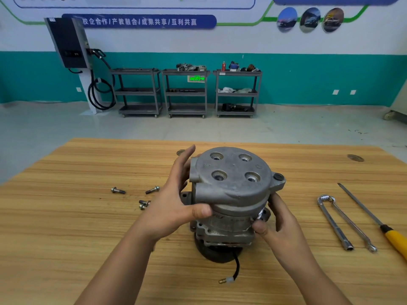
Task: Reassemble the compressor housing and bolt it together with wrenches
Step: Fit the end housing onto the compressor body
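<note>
Compressor [231, 190] between left hand [174, 208], right hand [280, 225]

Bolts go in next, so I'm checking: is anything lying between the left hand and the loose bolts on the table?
Nothing visible does. Only the wooden table surface shows between the left hand, which holds the compressor housing, and the bolts lying just to its left.

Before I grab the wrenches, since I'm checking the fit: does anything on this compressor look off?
Nothing looks damaged. The cover has four empty holes; the bolts lie loose on the table, left of the left hand. Whether the cover sits flush is unclear.
</note>
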{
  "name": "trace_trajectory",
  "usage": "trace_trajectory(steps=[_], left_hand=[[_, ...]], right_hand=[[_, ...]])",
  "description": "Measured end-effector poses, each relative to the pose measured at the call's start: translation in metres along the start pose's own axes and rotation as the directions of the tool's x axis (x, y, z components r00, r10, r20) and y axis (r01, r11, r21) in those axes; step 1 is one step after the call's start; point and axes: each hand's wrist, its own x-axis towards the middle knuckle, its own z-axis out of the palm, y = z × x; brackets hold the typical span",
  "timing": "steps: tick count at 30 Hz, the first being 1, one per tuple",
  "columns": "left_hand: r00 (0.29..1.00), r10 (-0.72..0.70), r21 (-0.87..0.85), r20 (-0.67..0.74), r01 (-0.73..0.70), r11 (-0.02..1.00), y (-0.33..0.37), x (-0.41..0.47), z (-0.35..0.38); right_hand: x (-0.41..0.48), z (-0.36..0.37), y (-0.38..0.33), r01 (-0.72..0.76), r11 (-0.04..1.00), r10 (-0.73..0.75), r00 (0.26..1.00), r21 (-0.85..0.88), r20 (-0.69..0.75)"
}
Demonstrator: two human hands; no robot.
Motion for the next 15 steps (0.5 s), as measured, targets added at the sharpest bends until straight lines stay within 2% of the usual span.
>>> trace_trajectory(steps=[3, 7, 10, 15], left_hand=[[1.000, 0.001, 0.020, -0.029, -0.001, 1.000, -0.004, -0.009, 0.004], [0.986, -0.057, 0.048, -0.156, 0.066, 0.997, -0.020, -0.028, 0.007], [0.975, -0.143, 0.081, -0.169, 0.158, 0.984, -0.031, -0.040, 0.020], [0.962, -0.149, 0.075, -0.229, 0.170, 0.983, -0.039, -0.044, 0.038]], right_hand=[[-0.004, 0.003, 0.004, -0.045, 0.996, 0.046, 0.999, -0.072, 0.012], [-0.007, 0.008, 0.002, -0.054, 0.995, 0.057, 0.998, -0.087, 0.034], [-0.007, 0.010, 0.000, -0.022, 0.990, 0.030, 0.998, -0.139, 0.055], [-0.011, 0.014, 0.005, -0.038, 0.983, 0.045, 0.998, -0.180, 0.032]])
